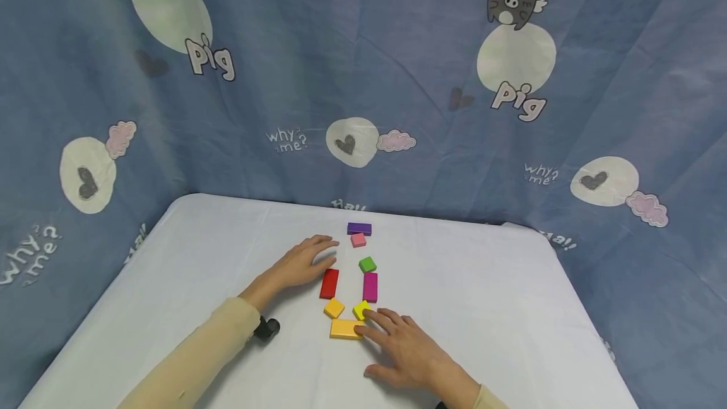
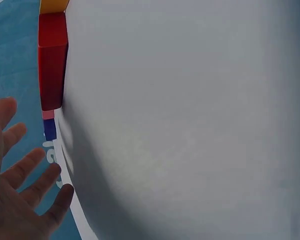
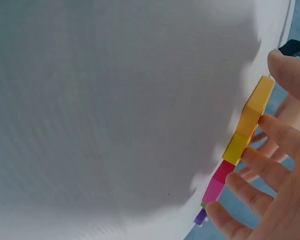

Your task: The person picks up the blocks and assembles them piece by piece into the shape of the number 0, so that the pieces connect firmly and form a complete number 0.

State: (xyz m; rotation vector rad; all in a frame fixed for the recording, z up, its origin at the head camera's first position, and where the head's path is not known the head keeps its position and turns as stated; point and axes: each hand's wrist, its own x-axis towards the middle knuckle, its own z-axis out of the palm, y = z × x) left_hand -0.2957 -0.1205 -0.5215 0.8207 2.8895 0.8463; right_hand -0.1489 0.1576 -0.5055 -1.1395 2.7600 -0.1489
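Observation:
In the head view my left hand (image 1: pixel 301 262) hovers beside the red block (image 1: pixel 329 284), fingers loosely spread and holding nothing. The left wrist view shows that hand's fingers (image 2: pixel 37 187) apart from the red block. My right hand (image 1: pixel 406 351) is above the table's near middle. Its index fingertip overlaps the right end of a long orange block (image 1: pixel 342 329), and another fingertip reaches the small yellow block (image 1: pixel 360 309); whether they touch, I cannot tell. A small orange block (image 1: pixel 334 308) sits between the red and long orange blocks.
Beyond the yellow block lie a magenta block (image 1: pixel 370 287) and a small green one (image 1: pixel 367 264). A small pink block (image 1: pixel 358 240) touches or nearly touches the purple block (image 1: pixel 359 228) near the far edge. A white-covered table (image 1: pixel 483 289) meets a blue patterned curtain (image 1: pixel 431 182).

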